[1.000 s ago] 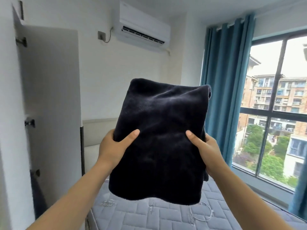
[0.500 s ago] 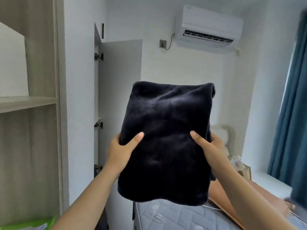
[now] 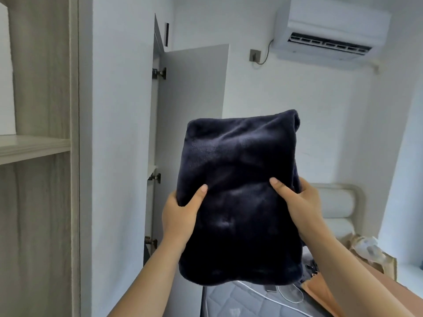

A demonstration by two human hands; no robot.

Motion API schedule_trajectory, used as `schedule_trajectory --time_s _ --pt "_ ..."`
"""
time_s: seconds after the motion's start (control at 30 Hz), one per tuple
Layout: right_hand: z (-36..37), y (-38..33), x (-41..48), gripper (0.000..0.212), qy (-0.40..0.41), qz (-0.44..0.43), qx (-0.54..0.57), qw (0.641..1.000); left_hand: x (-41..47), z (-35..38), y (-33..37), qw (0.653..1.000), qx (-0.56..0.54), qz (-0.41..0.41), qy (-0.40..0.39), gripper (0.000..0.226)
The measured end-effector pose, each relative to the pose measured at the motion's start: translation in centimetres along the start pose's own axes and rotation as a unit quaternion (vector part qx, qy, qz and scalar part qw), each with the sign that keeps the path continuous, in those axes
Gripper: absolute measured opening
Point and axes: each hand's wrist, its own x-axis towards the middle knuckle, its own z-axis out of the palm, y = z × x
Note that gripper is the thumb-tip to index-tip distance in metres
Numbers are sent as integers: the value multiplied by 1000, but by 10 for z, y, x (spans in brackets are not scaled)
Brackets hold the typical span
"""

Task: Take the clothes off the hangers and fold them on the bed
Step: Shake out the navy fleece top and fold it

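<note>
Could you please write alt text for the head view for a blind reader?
A folded dark fleece garment is held up, the left hand and right hand gripping its sides. A wardrobe shelf is at left, an air conditioner upper right.

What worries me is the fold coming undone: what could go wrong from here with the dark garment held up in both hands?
1. The left hand and right hand grip only the side edges of the folded dark garment, which is held upright in the air. Its unsupported top and bottom could slump, and the fold may open.
2. The mattress below carries a white wire and other clutter, so setting the garment there might rumple it.
</note>
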Motion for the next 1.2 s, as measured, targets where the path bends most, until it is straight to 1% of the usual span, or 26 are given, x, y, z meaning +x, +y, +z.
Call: schedule_trajectory --time_s 0.13,0.3,0.47,0.53,0.87,0.97,1.03,1.13,1.2 --pt "20 31 44 18 -18 -2 -4 1000 39 11 -20 1000 3 -8 15 38" --pt "52 67 95 18 -45 -5 17 999 92 23 -36 998 20 -8 54 39" --pt "85 103 140 18 -69 3 30 997 141 31 -62 996 27 -11 83 57" --pt "100 117 157 18 -74 3 29 997 161 32 -73 995 33 -18 95 58" --pt "200 165 242 9 -84 -36 10 996 261 25 -109 984 52 5 172 32" --pt "230 168 263 16 -82 -53 12 995 291 18 -108 978 66 24 195 28" --pt "248 171 277 17 -87 -60 22 994 311 13 -109 974 72 41 212 32" --pt "275 176 298 26 -105 -65 35 992 338 6 -112 963 87 61 249 48" --pt "293 181 310 26 -117 -68 51 990 354 2 -113 957 97 70 265 53"
